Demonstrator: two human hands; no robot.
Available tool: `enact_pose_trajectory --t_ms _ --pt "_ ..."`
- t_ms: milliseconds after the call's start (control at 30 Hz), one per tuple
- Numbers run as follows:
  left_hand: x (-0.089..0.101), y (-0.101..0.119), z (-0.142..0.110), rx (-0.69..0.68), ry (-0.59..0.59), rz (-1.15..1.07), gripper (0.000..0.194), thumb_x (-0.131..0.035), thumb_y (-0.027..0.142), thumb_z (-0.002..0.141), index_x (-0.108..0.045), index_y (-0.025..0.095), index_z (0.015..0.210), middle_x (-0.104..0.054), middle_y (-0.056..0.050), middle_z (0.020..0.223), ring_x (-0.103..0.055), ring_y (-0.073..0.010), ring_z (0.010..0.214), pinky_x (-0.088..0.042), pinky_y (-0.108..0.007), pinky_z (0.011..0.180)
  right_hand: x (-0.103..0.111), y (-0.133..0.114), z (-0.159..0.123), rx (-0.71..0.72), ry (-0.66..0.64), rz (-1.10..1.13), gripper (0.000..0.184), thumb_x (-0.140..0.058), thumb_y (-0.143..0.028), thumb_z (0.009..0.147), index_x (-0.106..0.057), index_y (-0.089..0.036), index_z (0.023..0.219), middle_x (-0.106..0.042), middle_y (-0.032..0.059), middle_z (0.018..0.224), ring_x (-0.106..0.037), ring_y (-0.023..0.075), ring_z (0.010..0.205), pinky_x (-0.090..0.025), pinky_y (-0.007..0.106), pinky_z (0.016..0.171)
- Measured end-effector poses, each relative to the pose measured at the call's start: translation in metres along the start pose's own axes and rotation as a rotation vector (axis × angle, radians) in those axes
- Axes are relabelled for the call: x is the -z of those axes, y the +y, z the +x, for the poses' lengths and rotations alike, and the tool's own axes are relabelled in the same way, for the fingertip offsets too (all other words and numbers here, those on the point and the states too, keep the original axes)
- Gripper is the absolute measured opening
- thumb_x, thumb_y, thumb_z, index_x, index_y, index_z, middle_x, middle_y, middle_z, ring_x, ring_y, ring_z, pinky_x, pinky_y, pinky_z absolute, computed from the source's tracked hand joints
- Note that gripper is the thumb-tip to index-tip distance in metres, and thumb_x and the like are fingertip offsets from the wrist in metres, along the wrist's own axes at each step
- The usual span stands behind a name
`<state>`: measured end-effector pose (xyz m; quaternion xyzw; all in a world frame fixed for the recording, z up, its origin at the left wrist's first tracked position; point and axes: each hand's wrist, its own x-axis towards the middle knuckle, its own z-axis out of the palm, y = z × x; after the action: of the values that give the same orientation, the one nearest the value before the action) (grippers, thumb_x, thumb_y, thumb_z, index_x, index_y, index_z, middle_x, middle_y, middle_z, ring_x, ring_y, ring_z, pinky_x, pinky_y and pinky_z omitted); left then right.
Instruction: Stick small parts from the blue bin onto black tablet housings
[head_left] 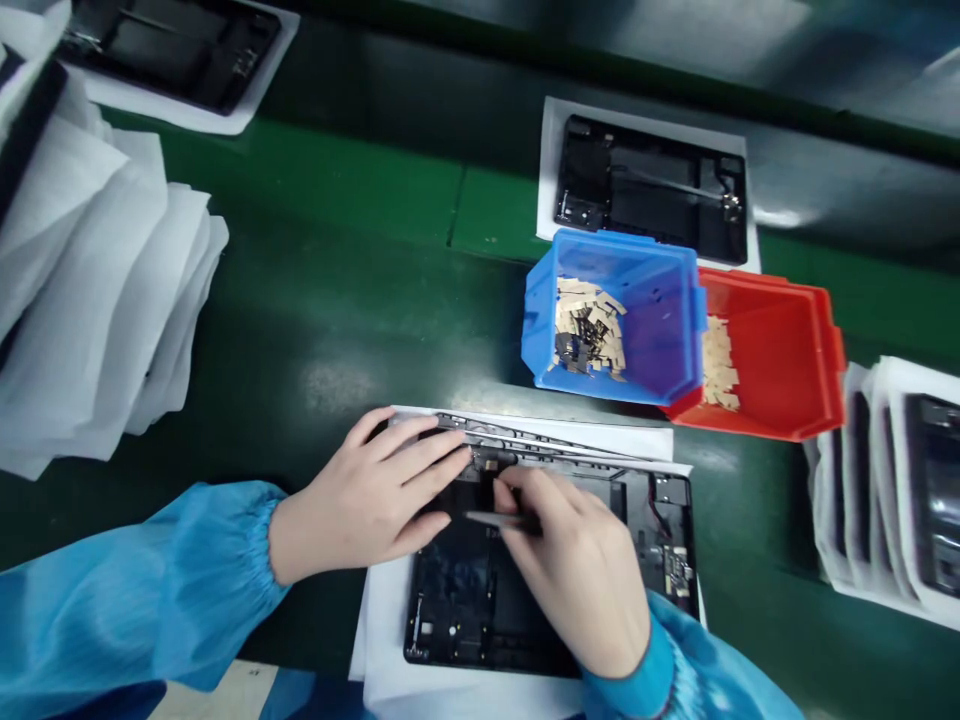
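A black tablet housing (450, 610) lies on white sheets in front of me, its inside facing up. My left hand (375, 495) is open, its spread fingertips resting on the housing's upper left part. Over the middle of the housing my right hand (574, 560) is closed around dark tweezers (491, 519), whose pointed end faces left. The right thumb and forefinger press together at the housing; anything small between them is hidden. A thin black frame strip (540, 440) runs along the far edge. Wiring and a small circuit board (676, 570) show at the housing's right end.
Beyond my right hand stand a blue bin (622, 255) of small beige and black pieces and a red bin (780, 350) of beige pieces. Another housing (652, 190) lies behind them. Sheet-layered stacks stand at left (112, 270) and right (885, 490). A further housing (172, 50) is far left.
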<state>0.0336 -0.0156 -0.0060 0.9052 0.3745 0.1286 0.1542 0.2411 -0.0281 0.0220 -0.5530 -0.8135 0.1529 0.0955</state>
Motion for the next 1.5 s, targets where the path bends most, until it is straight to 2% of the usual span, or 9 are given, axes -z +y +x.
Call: enact_pose_trajectory --t_ms 133,300,433,567,733,867,1033,1367,1500 --pt "-0.001 0.001 0.002 -0.01 0.007 0.015 0.037 -0.044 0.034 0.09 -0.052 0.02 0.123 -0.051 -0.003 0.132 -0.043 -0.0235 0.122 -0.019 -0.052 0.106 0.004 0.016 0.015 -0.105 -0.016 0.19 0.012 -0.05 -0.014 0.081 -0.058 -0.022 0.085 -0.065 0.0005 0.079 -0.06 0.0171 0.068 -0.043 0.027 0.061" --pt "-0.004 0.01 0.0 -0.02 0.019 0.104 0.04 -0.045 0.035 0.089 -0.05 0.02 0.126 -0.053 -0.007 0.13 -0.045 -0.0262 0.12 -0.022 -0.053 0.104 0.004 0.019 0.025 -0.131 -0.005 0.281 0.013 -0.053 -0.011 0.078 -0.06 -0.021 0.084 -0.066 0.0 0.081 -0.062 0.0175 0.073 -0.044 0.028 0.065" --pt "-0.008 0.019 -0.002 0.055 0.02 0.114 0.048 -0.044 0.039 0.089 -0.047 0.013 0.129 -0.046 -0.012 0.136 -0.041 -0.0278 0.123 -0.022 -0.051 0.105 0.007 0.001 0.014 0.164 0.058 0.125 0.013 -0.049 -0.012 0.083 -0.061 -0.017 0.082 -0.062 0.001 0.066 -0.055 0.015 0.059 -0.039 0.029 0.059" --pt "-0.007 0.01 -0.002 -0.012 -0.036 0.043 0.042 -0.042 0.037 0.09 -0.047 0.021 0.129 -0.046 -0.005 0.136 -0.042 -0.0232 0.122 -0.028 -0.043 0.102 0.004 -0.005 0.003 0.372 0.038 0.019 0.017 -0.045 -0.01 0.085 -0.062 -0.015 0.084 -0.055 0.0002 0.058 -0.046 0.0133 0.05 -0.033 0.031 0.052" --pt "-0.006 0.002 -0.002 -0.028 -0.024 0.074 0.042 -0.043 0.037 0.09 -0.046 0.023 0.129 -0.044 -0.006 0.138 -0.041 -0.0229 0.123 -0.031 -0.041 0.101 0.002 0.015 0.005 0.126 0.29 0.539 0.034 -0.033 -0.038 0.092 -0.059 -0.017 0.096 -0.055 0.0081 0.086 -0.055 0.0199 0.077 -0.044 0.034 0.065" --pt "-0.006 0.004 -0.003 -0.018 -0.019 0.056 0.042 -0.046 0.036 0.088 -0.047 0.024 0.129 -0.043 -0.01 0.136 -0.042 -0.0266 0.122 -0.033 -0.044 0.1 0.001 0.023 0.011 -0.03 0.175 0.773 0.023 -0.041 -0.033 0.092 -0.06 -0.021 0.098 -0.06 0.0043 0.085 -0.059 0.0175 0.076 -0.049 0.032 0.069" --pt "-0.005 0.003 -0.003 0.017 -0.019 0.046 0.045 -0.051 0.036 0.085 -0.047 0.027 0.128 -0.033 -0.018 0.14 -0.037 -0.0338 0.124 -0.035 -0.051 0.098 -0.003 0.023 0.016 0.019 0.1 0.724 0.018 -0.058 -0.011 0.079 -0.065 -0.023 0.091 -0.069 -0.0008 0.086 -0.064 0.014 0.08 -0.051 0.024 0.074" --pt "-0.004 0.002 -0.003 0.001 -0.051 0.041 0.046 -0.049 0.036 0.086 -0.044 0.027 0.131 -0.029 -0.021 0.141 -0.031 -0.0345 0.129 -0.032 -0.053 0.1 -0.009 0.024 0.017 0.068 0.007 0.728 0.027 -0.06 -0.01 0.081 -0.066 -0.026 0.103 -0.069 -0.0014 0.097 -0.064 0.014 0.088 -0.05 0.026 0.083" --pt "-0.003 0.002 -0.003 -0.002 -0.043 0.068 0.045 -0.049 0.036 0.086 -0.045 0.027 0.13 -0.031 -0.018 0.141 -0.031 -0.0337 0.129 -0.029 -0.052 0.102 0.008 0.023 0.007 0.062 0.055 0.72 0.025 -0.059 -0.011 0.081 -0.066 -0.024 0.101 -0.068 -0.0005 0.093 -0.064 0.0144 0.083 -0.05 0.026 0.079"
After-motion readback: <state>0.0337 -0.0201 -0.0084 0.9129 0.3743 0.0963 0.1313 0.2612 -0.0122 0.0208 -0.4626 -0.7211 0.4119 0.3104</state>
